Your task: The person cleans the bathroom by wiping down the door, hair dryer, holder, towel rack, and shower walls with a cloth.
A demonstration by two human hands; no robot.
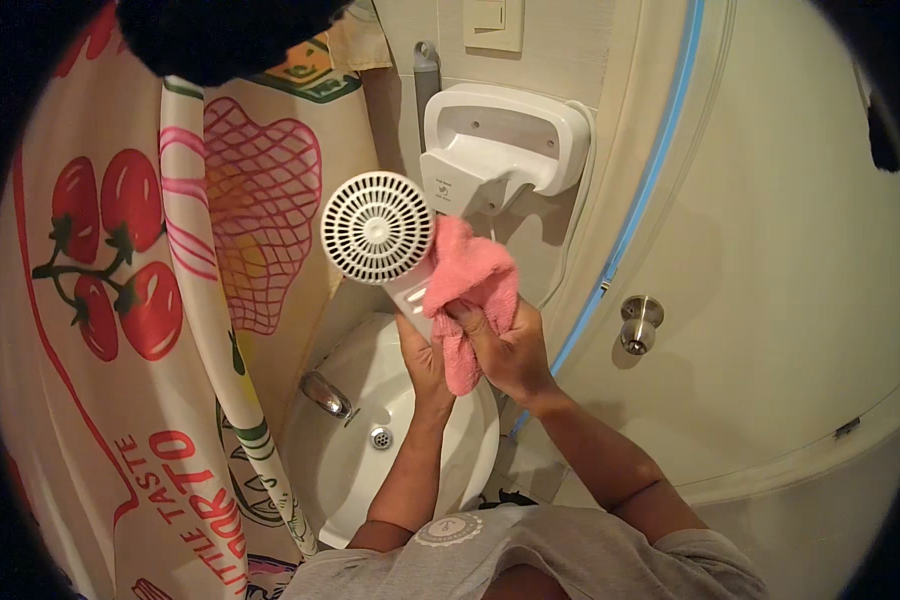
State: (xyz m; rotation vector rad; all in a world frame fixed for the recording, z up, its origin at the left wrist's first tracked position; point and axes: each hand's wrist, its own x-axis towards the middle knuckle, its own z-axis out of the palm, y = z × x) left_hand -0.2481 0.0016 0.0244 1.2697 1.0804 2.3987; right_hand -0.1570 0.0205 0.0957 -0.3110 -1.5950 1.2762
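Observation:
A white hair dryer [377, 228] is held up over the sink, its round slotted vent facing me. My left hand [425, 365] is closed round the dryer's handle from below. A pink cloth [473, 268] is bunched in my right hand [510, 350], thumb pressed on it, and lies against the side of the dryer's handle. Part of the handle and some of my left fingers are hidden behind the cloth. Beyond the dryer, its white wall holder [510, 135] hangs on the wall.
Below my hands is a white sink [320, 480] with a metal tap [326, 394]. A printed curtain [120, 400] hangs on the left. To the right stands a pale door with a round knob [641, 325] and a blue strip [660, 150] along its edge. A light switch [492, 22] is above the holder.

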